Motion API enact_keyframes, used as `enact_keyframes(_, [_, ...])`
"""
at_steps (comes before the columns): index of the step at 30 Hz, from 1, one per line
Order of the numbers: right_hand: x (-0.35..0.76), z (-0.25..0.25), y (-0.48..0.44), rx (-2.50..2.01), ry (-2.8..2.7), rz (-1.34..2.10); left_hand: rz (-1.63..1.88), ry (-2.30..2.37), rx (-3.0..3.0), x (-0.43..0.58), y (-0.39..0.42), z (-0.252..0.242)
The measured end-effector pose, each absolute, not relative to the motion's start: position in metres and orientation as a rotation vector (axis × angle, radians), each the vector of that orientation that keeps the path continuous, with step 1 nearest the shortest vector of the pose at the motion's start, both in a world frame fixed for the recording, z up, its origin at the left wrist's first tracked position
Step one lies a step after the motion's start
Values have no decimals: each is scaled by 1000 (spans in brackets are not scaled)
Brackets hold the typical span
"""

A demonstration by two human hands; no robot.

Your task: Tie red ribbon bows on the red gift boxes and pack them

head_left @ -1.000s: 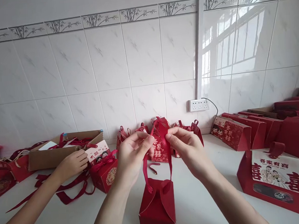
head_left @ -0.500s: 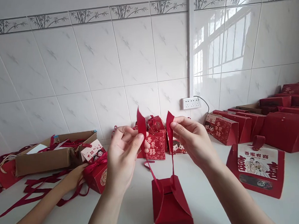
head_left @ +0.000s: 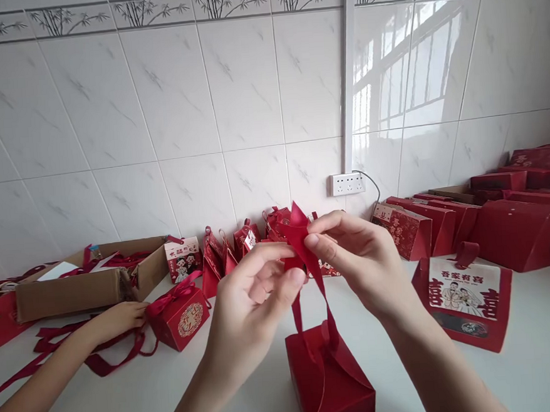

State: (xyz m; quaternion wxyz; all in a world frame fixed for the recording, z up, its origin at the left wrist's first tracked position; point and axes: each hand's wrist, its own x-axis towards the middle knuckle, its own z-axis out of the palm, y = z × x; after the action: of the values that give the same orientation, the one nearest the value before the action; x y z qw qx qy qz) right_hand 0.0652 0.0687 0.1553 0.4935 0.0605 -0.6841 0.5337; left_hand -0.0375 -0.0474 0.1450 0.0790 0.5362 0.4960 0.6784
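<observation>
A red gift box [head_left: 336,377] with curved top flaps stands on the table in front of me. From its top a red ribbon [head_left: 318,277] rises in two strands, which cross between my hands above the box. My right hand [head_left: 361,256] pinches the ribbon near the crossing with thumb and forefinger. On the other side my left hand [head_left: 260,301] has thumb and forefinger closed at the ribbon, its other fingers curled.
At left another person's hand [head_left: 123,320] touches a red box with a bow [head_left: 183,318], beside loose ribbons. A cardboard box [head_left: 74,300] lies behind. Finished-looking red boxes [head_left: 217,260] line the wall. A printed box [head_left: 468,305] and several more [head_left: 517,233] stand right.
My hands have come together, and the two ribbon ends, held apart before, now cross. The other person's hand has shifted left on the table, off the bow box's top.
</observation>
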Motion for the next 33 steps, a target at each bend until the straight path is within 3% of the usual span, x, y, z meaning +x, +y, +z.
enact_keyframes(5, [66,152,63,93,-1678,1070,2018,1487,1581,-30,-43,141])
enact_keyframes(25, [75,156,58,131,-1725,1175,1939,1297,1522,-38,-45,141])
enact_keyframes(33, [89,159,61,215,-1849,999,1987,1184,1304,-40,-39,142])
